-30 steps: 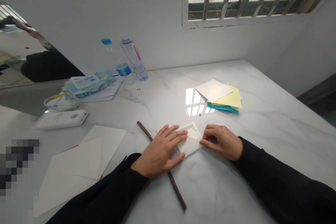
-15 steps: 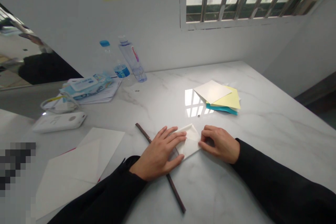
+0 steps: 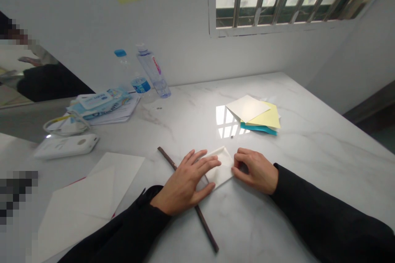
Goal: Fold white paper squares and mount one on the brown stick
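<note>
A small folded white sheet of paper (image 3: 224, 168) lies on the marble-patterned table between my hands. My left hand (image 3: 191, 178) rests over its left part, fingers spread, covering that side. At the right corner, the thumb and fingers of my right hand (image 3: 253, 168) pinch the paper's edge. A thin dark brown stick (image 3: 206, 228) lies slantwise on the table and passes beneath my left hand, so its middle is hidden.
Loose white sheets (image 3: 89, 193) lie at the left. Farther right sits a pile of coloured paper (image 3: 262, 116). Two plastic bottles (image 3: 154, 74) stand by the wall, near a wipes pack (image 3: 98, 104) on papers. A white power bank (image 3: 68, 146) with a cable lies in front.
The whole view has shifted slightly. The fingers of my left hand look a little more raised over the paper; my right hand keeps its pinch at the corner.
</note>
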{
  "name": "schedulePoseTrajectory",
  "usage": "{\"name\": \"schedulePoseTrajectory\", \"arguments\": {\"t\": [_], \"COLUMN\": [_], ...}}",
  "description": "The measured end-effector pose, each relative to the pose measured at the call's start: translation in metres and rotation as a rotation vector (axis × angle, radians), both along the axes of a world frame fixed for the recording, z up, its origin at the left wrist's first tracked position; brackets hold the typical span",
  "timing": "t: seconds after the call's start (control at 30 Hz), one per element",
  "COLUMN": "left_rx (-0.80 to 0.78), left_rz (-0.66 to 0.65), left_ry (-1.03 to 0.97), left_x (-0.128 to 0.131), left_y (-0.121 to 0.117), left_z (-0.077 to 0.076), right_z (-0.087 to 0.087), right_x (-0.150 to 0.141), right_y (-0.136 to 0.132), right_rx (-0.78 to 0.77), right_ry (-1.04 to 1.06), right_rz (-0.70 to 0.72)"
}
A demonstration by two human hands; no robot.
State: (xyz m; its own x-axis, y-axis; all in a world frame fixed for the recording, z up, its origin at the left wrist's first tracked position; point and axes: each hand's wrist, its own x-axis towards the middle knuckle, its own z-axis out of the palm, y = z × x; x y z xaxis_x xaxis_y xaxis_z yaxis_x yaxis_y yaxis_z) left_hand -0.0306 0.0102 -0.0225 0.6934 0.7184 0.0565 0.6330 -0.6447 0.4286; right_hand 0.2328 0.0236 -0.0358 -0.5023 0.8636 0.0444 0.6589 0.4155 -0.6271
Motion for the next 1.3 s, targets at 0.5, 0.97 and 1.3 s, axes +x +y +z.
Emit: {"name": "schedulePoseTrajectory", "arguments": {"t": [0.5,0.97,1.3], "left_rx": [0.044,0.066,0.049], "left_rz": [-0.038,-0.035,-0.022], "left_ry": [0.085,0.084,0.075], "left_x": [-0.003,-0.002,-0.001], "left_y": [0.002,0.001,0.002], "left_z": [-0.006,-0.006,-0.006], "right_z": [-0.002,-0.005,-0.01], "right_x": [0.001,0.032,0.03], "right_y": [0.0,0.018,0.017], "right_rx": [0.006,0.093,0.207], "right_ry": [0.013,0.1,0.076], "right_rz": [-0.017,0.285,0.314]}}
